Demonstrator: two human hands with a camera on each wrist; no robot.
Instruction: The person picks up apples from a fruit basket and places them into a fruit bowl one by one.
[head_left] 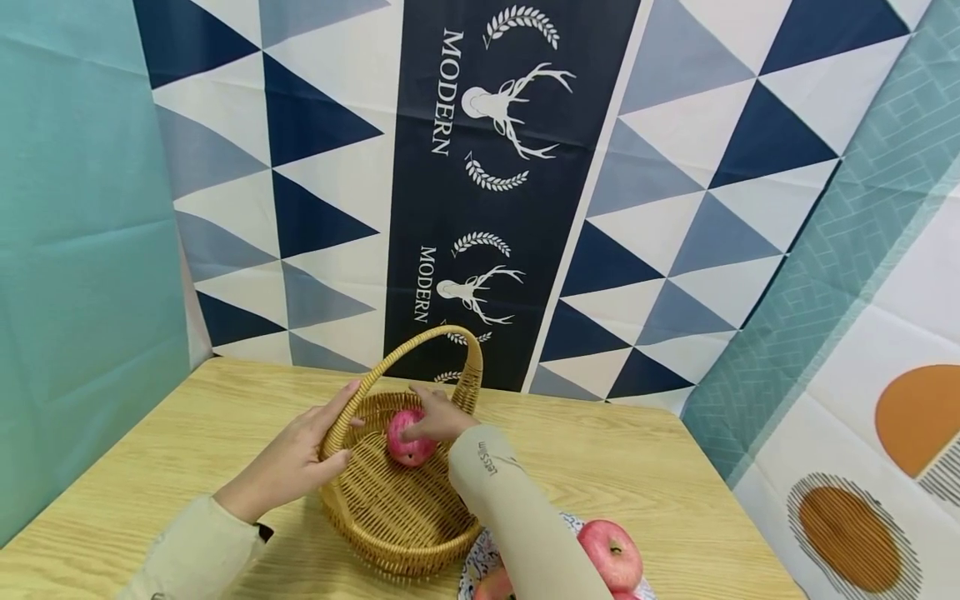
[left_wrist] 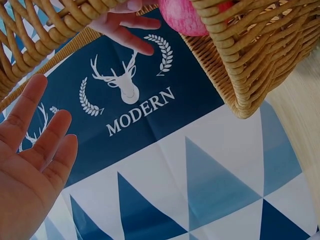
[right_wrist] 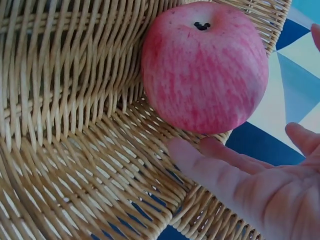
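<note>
A wicker basket with a tall arched handle stands on the table, a pink-red apple lying inside near its far wall. My left hand rests at the left foot of the handle; its fingers look extended in the left wrist view. Inside the basket, my right hand is beside the apple. From the right wrist, the apple sits against the woven wall, and the fingers of the right hand are spread close to it without curling round it.
At the front right, a patterned plate holds several apples, partly covered by my right sleeve. Behind the wooden table hangs a cloth with triangles and deer heads.
</note>
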